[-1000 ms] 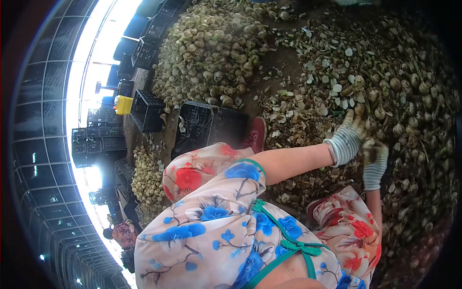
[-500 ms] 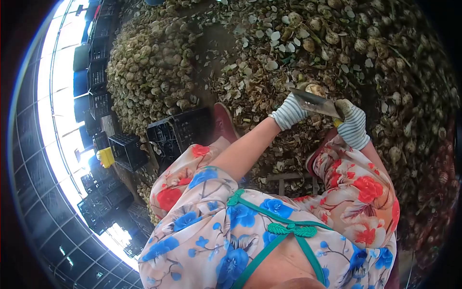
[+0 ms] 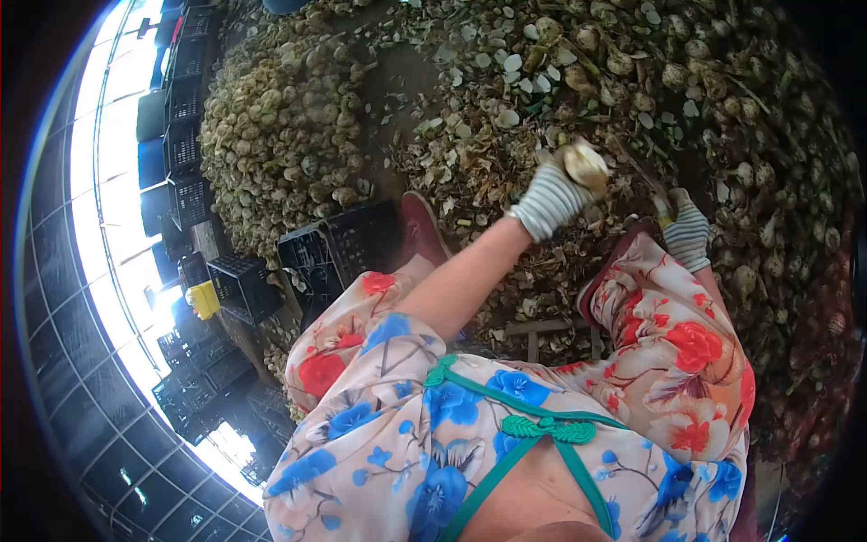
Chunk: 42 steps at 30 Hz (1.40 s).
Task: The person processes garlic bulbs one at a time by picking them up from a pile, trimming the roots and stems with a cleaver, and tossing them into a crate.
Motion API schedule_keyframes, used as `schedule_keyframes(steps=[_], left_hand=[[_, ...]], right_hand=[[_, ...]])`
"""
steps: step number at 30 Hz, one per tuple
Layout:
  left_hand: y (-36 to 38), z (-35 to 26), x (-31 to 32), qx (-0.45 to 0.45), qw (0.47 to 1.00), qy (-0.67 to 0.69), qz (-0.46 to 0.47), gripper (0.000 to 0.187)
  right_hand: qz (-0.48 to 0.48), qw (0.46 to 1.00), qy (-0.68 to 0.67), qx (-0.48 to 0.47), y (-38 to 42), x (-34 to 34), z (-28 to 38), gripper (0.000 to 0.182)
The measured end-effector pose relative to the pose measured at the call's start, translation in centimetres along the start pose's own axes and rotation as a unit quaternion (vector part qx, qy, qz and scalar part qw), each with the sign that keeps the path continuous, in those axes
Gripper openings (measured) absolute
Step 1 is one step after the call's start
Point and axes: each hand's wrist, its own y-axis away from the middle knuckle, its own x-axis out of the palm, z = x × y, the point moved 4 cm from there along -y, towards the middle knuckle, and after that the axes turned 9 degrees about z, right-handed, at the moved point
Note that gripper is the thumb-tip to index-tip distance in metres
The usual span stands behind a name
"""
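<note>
My left hand (image 3: pixel 553 197), in a striped knit glove, is closed around a pale garlic bulb (image 3: pixel 587 166) above the littered floor. To its right, my right hand (image 3: pixel 688 233), gloved the same way, grips a knife (image 3: pixel 643 168) by its yellowish handle. The blade is seen nearly edge-on and points up and to the left, apart from the bulb. Under both hands lies a layer of dry skins and trimmings (image 3: pixel 524 271).
A heap of trimmed bulbs (image 3: pixel 280 135) stands at upper left. Untrimmed garlic with stalks (image 3: pixel 722 99) covers the right side. A black crate (image 3: pixel 312 257) sits beside my red shoe (image 3: pixel 421 226); stacked crates (image 3: pixel 187 135) line the left. A yellow object (image 3: pixel 203 300) is by a crate.
The knife has moved right and down, away from the bulb, and its blade has turned edge-on. My left hand has turned and lifted the bulb slightly, showing its pale side.
</note>
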Motion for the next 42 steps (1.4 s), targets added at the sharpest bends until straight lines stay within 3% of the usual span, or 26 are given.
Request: schedule_keyframes(steps=[1, 3, 5, 7, 9, 12, 15, 16, 17, 18, 19, 20, 21, 22, 23, 24, 25, 26, 27, 28, 30, 32, 35, 36, 38, 42], left_hand=[[0.2, -2.1, -0.1, 0.111, 0.936, -0.286, -0.174, 0.025], [1.2, -3.0, 4.7, 0.107, 0.839, -0.46, -0.271, 0.041], [2.0, -2.4, 5.9, 0.029, 0.943, -0.139, -0.302, 0.039], [1.9, -1.4, 7.1, 0.04, 0.962, -0.074, -0.26, 0.04], [1.1, -0.1, 6.6, 0.057, 0.982, 0.033, -0.174, 0.04], [0.1, 1.4, 2.0, 0.088, 0.993, 0.039, -0.075, 0.036], [-0.8, 2.5, -2.3, 0.17, 0.976, -0.129, -0.044, 0.033], [-1.2, 2.5, -3.4, 0.223, 0.936, -0.268, -0.049, 0.032], [-1.5, 2.1, -2.1, 0.284, 0.841, -0.455, -0.072, 0.031], [-1.8, 1.7, -0.7, 0.333, 0.653, -0.667, -0.135, 0.03], [-1.4, 1.8, -1.9, 0.222, 0.789, -0.537, -0.201, 0.031], [0.4, 1.7, 1.4, 0.141, 0.907, -0.259, -0.299, 0.033], [2.6, 1.7, 5.9, 0.112, 0.905, -0.023, -0.41, 0.035], [4.1, -0.2, 7.1, 0.101, 0.911, -0.107, -0.385, 0.029], [4.7, -5.5, 6.5, 0.273, 0.909, -0.088, -0.304, 0.024], [7.5, -11.4, 6.6, 0.299, 0.893, -0.261, -0.212, 0.018], [11.2, -15.4, 13.3, 0.415, 0.835, -0.281, -0.225, 0.015], [13.3, -19.5, 16.7, 0.472, 0.88, -0.02, -0.054, 0.022], [16.1, -21.6, 19.6, 0.495, 0.857, -0.135, -0.043, 0.035], [16.1, -21.7, 18.9, 0.496, 0.857, -0.136, -0.041, 0.035], [17.4, -22.6, 15.0, 0.572, 0.789, -0.108, -0.196, 0.041], [14.1, -19.3, 12.9, 0.477, 0.85, -0.108, -0.196, 0.037], [9.3, -13.7, 7.6, 0.338, 0.902, -0.124, -0.237, 0.019], [7.8, -11.6, 6.3, 0.282, 0.937, -0.097, -0.182, 0.015], [5.6, -8.4, 4.4, 0.214, 0.952, -0.099, -0.196, 0.018], [3.7, -4.4, 3.8, 0.143, 0.947, -0.153, -0.244, 0.026]], right_hand=[[-0.004, 1.0, 0.005, 0.0, 0.2, -0.1, 1.0, 0.02], [-0.023, 0.987, -0.125, -0.103, 0.7, -0.2, 2.9, 0.02], [-0.028, 0.981, -0.129, -0.14, 0.9, -0.3, 5.7, 0.022], [0.004, 0.965, -0.019, -0.262, 0.4, 0.2, 7.8, 0.021], [0.035, 0.974, 0.006, -0.223, -0.9, 0.8, 8.0, 0.021], [0.016, 0.971, 0.023, -0.236, -1.7, 0.7, 7.9, 0.018], [-0.006, 0.966, 0.043, -0.255, -1.7, 0.4, 7.8, 0.017], [-0.006, 0.966, 0.043, -0.255, -1.8, 0.4, 7.7, 0.017], [-0.002, 0.965, 0.054, -0.257, -1.8, 0.3, 7.5, 0.019], [0.0, 0.964, 0.064, -0.258, -1.8, 0.3, 7.3, 0.02], [-0.002, 0.964, 0.066, -0.256, -1.9, 1.0, 6.1, 0.02], [-0.011, 0.984, 0.059, -0.169, -2.2, 2.2, 3.5, 0.021], [-0.023, 0.995, 0.051, -0.081, -2.5, 2.5, 1.2, 0.022], [-0.025, 0.997, 0.064, 0.043, -3.2, 1.6, -0.7, 0.023], [-0.059, 0.994, 0.059, 0.066, -2.9, -0.1, -1.7, 0.024], [-0.127, 0.987, 0.096, 0.032, -2.8, -2.0, -2.0, 0.023], [-0.187, 0.974, 0.131, 0.003, -1.9, -3.7, -1.8, 0.023], [-0.225, 0.97, 0.089, 0.009, -1.9, -5.0, -2.0, 0.022], [-0.266, 0.963, 0.046, 0.011, -2.6, -6.4, -2.1, 0.021], [-0.296, 0.949, 0.097, 0.04, -3.5, -7.6, -2.4, 0.02], [-0.237, 0.966, 0.04, 0.094, -5.8, -9.7, -1.9, 0.028], [-0.233, 0.968, 0.04, 0.09, -9.3, -10.0, -5.0, 0.035], [-0.16, 0.959, 0.138, 0.191, -13.0, -9.4, -8.6, 0.052], [-0.106, 0.956, 0.161, 0.223, -13.5, -9.5, -7.9, 0.058], [-0.045, 0.947, 0.193, 0.253, -13.8, -9.5, -7.6, 0.065], [-0.085, 0.944, 0.189, 0.257, -12.5, -9.1, -7.7, 0.057]])
